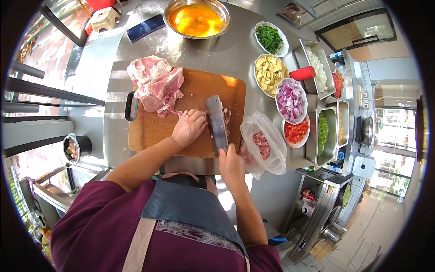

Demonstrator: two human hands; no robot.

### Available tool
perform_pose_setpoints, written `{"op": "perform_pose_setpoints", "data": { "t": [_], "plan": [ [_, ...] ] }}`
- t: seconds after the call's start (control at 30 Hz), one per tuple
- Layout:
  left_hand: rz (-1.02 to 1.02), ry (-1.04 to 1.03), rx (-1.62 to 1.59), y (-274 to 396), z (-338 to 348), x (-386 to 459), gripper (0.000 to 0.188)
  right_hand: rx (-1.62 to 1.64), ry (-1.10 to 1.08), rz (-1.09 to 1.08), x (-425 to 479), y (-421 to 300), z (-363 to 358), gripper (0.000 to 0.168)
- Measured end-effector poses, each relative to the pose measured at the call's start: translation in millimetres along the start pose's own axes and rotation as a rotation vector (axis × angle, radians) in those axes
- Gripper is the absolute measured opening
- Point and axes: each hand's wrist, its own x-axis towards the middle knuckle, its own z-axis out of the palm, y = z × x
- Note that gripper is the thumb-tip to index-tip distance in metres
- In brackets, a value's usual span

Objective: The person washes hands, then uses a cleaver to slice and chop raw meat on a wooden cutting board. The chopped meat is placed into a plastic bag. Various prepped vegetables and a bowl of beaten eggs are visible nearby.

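Observation:
My right hand (pixel 231 166) grips the handle of a cleaver (pixel 217 125), whose broad blade stands over the right part of a wooden cutting board (pixel 153 136). Small bits of chopped meat (pixel 226 119) lie along the blade's right side. My left hand (pixel 190 125) rests on the board just left of the blade, its fingers bent at the thin end of a large piece of raw meat (pixel 156 83); whether they grip it is hard to tell. That meat covers the board's upper left corner. An open plastic bag (pixel 263 146) with cut meat inside stands right of the board.
Right of the board are bowls of chopped greens (pixel 269 39), yellow pieces (pixel 270 73), red onion (pixel 290 100) and red pepper (pixel 296 132), a red-capped item (pixel 302 73) and metal trays (pixel 329 136). Beyond the board are a bowl of beaten eggs (pixel 196 20) and a phone (pixel 146 28).

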Motion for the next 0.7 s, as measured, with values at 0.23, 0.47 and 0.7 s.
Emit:
{"op": "perform_pose_setpoints", "data": {
  "t": [0.23, 0.47, 0.7],
  "plan": [
    [0.020, 0.020, -0.061, -2, 2, -4, 0.015, 0.052, 0.014, -0.019, 23, -17, 20, 0.022],
    [0.043, 0.029, -0.073, -2, 3, 0, 0.016, 0.225, 0.104, -0.033, 73, -12, 23, 0.023],
    [-0.009, 0.075, -0.135, -2, -1, -1, 0.016, 0.084, 0.080, -0.009, 14, 9, -1, 0.024]
  ]
}}
